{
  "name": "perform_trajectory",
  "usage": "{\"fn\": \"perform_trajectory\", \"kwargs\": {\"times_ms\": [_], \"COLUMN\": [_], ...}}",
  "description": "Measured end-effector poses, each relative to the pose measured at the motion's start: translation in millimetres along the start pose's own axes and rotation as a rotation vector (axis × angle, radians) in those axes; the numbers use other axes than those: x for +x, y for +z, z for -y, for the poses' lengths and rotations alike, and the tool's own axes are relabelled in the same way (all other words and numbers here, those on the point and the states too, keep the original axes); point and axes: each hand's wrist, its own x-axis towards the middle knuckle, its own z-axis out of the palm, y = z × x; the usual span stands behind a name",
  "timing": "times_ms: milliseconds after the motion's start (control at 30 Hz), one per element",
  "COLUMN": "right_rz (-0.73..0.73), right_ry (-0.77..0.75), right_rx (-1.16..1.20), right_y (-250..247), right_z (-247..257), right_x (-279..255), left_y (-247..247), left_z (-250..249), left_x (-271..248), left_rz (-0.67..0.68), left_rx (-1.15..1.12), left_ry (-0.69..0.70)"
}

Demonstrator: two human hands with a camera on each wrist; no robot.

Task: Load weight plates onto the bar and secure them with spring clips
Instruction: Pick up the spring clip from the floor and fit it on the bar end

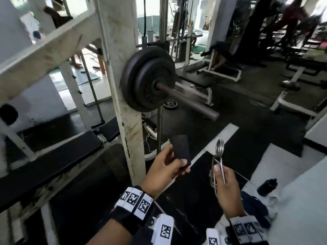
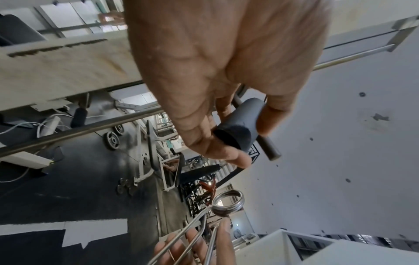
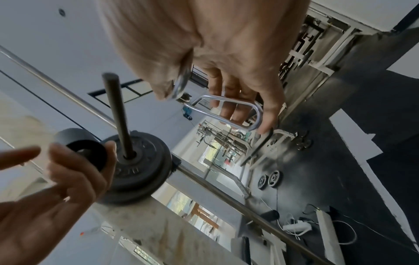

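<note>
Two dark weight plates [image 1: 148,78] sit on the bar [image 1: 187,101] against the white rack upright [image 1: 123,103]; the bar's bare end points toward me. My left hand [image 1: 168,167] pinches a black cylindrical sleeve [image 1: 181,149], also seen as the sleeve [image 2: 238,125] and the sleeve [image 3: 83,147]. My right hand [image 1: 224,183] grips the handles of a chrome spring clip [image 1: 219,147], coil end up, below the bar end. The clip [image 3: 229,111] and its coil [image 2: 229,200] are off the bar [image 3: 118,114].
A black padded bench [image 1: 53,156] lies at lower left under the rack. Spare plates [image 1: 170,104] lie on the dark floor beyond the bar. A black bottle [image 1: 267,187] stands on white tiles at right. Other gym machines [image 1: 221,68] fill the background.
</note>
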Motion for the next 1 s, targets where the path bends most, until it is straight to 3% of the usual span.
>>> {"fn": "perform_trajectory", "kwargs": {"times_ms": [233, 433, 1000], "right_rz": [-0.060, -0.070, 0.011], "right_ry": [-0.120, -0.204, -0.348], "right_rx": [0.066, 0.127, 0.197], "right_y": [-46, -73, -81], "right_z": [26, 33, 39], "right_x": [7, 31, 66], "left_y": [56, 92, 124], "left_z": [-15, -19, -19], "left_x": [21, 44, 72], "left_rz": [-0.013, 0.072, 0.077], "left_rx": [-0.014, -0.015, -0.500], "left_ry": [0.030, 0.000, 0.040]}}
